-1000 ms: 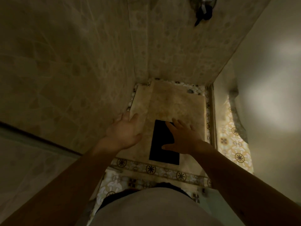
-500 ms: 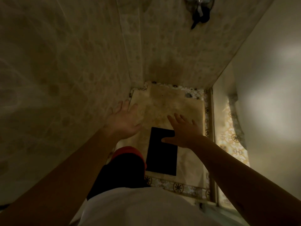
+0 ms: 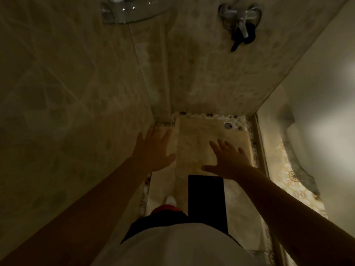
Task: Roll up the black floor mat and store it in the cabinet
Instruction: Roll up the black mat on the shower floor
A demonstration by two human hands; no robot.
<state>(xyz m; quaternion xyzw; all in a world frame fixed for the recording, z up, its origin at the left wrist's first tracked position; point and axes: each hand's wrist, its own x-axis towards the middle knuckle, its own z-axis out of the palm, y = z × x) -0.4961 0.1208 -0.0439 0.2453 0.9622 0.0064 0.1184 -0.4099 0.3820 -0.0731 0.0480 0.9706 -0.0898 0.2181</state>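
Note:
The black floor mat (image 3: 206, 198) lies flat on the beige shower floor (image 3: 199, 135), a dark rectangle running from below my right hand down to my body. My left hand (image 3: 154, 150) is stretched forward with fingers spread, holding nothing, close to the left tiled wall. My right hand (image 3: 228, 160) is also open with spread fingers, hovering above the far end of the mat; whether it touches the mat I cannot tell. No cabinet is in view.
Tiled walls close in on the left (image 3: 67, 112) and ahead. A metal tap (image 3: 240, 18) with a dark item hangs on the far wall. A floor drain (image 3: 228, 125) sits at the far right corner. A metal threshold (image 3: 261, 150) borders patterned tiles on the right.
I have stepped forward into the shower stall. The mat has come closer beneath me, and both open hands have moved further forward past its far edge.

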